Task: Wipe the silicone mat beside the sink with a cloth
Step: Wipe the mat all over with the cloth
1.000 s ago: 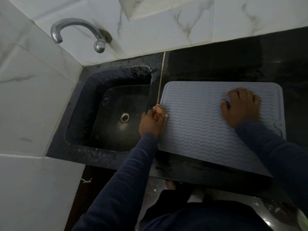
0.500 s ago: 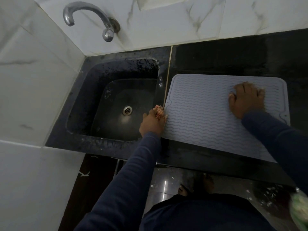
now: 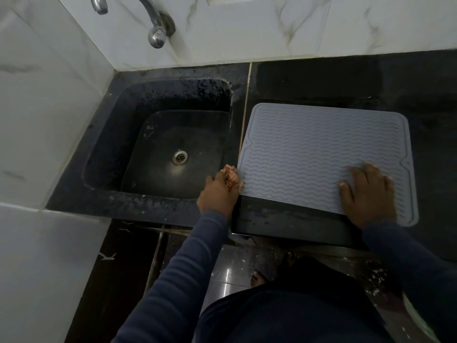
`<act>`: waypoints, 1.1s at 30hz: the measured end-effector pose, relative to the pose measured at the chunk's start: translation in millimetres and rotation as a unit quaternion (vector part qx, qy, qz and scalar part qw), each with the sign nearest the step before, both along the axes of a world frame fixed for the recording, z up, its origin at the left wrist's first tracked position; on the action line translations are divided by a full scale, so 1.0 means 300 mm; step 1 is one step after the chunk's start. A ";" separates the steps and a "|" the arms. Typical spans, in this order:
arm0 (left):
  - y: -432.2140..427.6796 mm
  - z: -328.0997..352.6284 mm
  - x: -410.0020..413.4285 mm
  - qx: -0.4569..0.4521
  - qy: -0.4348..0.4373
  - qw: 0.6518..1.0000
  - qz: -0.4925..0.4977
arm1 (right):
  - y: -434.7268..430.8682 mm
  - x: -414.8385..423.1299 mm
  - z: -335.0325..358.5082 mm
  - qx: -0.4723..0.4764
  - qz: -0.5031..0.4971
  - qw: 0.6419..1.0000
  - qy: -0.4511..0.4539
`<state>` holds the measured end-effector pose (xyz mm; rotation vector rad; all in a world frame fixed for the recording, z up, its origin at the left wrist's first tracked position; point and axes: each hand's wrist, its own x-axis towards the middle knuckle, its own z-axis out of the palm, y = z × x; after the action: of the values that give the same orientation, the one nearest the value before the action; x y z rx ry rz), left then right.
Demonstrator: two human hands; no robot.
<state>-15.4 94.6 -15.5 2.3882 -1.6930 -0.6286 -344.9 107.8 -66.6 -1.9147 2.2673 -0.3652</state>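
A grey silicone mat (image 3: pixel 309 154) with wavy ridges lies on the black counter, right of the sink (image 3: pixel 158 149). My left hand (image 3: pixel 217 194) is at the mat's near left corner, closed around a bunched reddish-white cloth (image 3: pixel 231 175) that sticks out above the fingers and touches the mat's edge. My right hand (image 3: pixel 368 194) lies flat, fingers spread, on the mat's near right part, partly over its front edge. Nothing is held in it.
A chrome tap (image 3: pixel 153 23) juts from the marble wall over the black sink, which has a metal drain (image 3: pixel 179 157). The black counter (image 3: pixel 346 82) runs behind and to the right of the mat. Below the counter's front edge are a glossy floor and my foot (image 3: pixel 257 278).
My right hand has slid from the mat's far right area toward its near edge. The left hand with the cloth has stayed at the mat's left edge. The view has tilted down.
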 end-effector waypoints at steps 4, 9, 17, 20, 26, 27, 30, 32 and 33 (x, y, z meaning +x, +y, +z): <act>-0.012 0.033 0.006 -0.041 -0.001 0.999 -0.011 | -0.002 0.015 0.004 -0.013 -0.018 1.000 0.003; -0.096 0.033 -0.206 -0.092 0.080 0.986 -0.117 | -0.003 0.017 0.007 -0.009 -0.026 1.000 0.012; -0.214 -0.009 -0.084 -0.024 -0.016 0.995 -0.099 | 0.004 0.012 0.022 0.012 -0.026 1.000 -0.008; -0.237 0.006 -0.090 -0.031 -0.008 0.997 -0.069 | 0.004 0.009 0.026 0.009 -0.029 0.999 -0.015; -0.103 0.013 -0.412 -0.068 0.119 0.966 -0.220 | 0.003 0.009 0.025 0.010 -0.030 0.999 -0.013; -0.063 0.006 -0.458 -0.045 0.094 0.950 -0.295 | 0.001 0.011 0.026 0.011 -0.028 0.999 -0.013; -0.027 -0.020 -0.430 -0.021 0.042 0.938 -0.343 | 0.007 0.005 0.025 0.013 -0.021 1.000 -0.016; -0.046 -0.025 -0.313 -0.019 0.050 0.965 -0.255 | 0.012 0.000 0.027 0.010 -0.020 1.000 -0.022; -0.059 -0.025 -0.251 -0.013 0.043 0.977 -0.207 | 0.014 0.001 0.027 0.011 -0.020 0.999 -0.026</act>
<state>-90.6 76.9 -23.1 1.9656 -2.1618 -0.7455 -344.7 112.0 -58.5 -1.8304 2.2702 -0.3884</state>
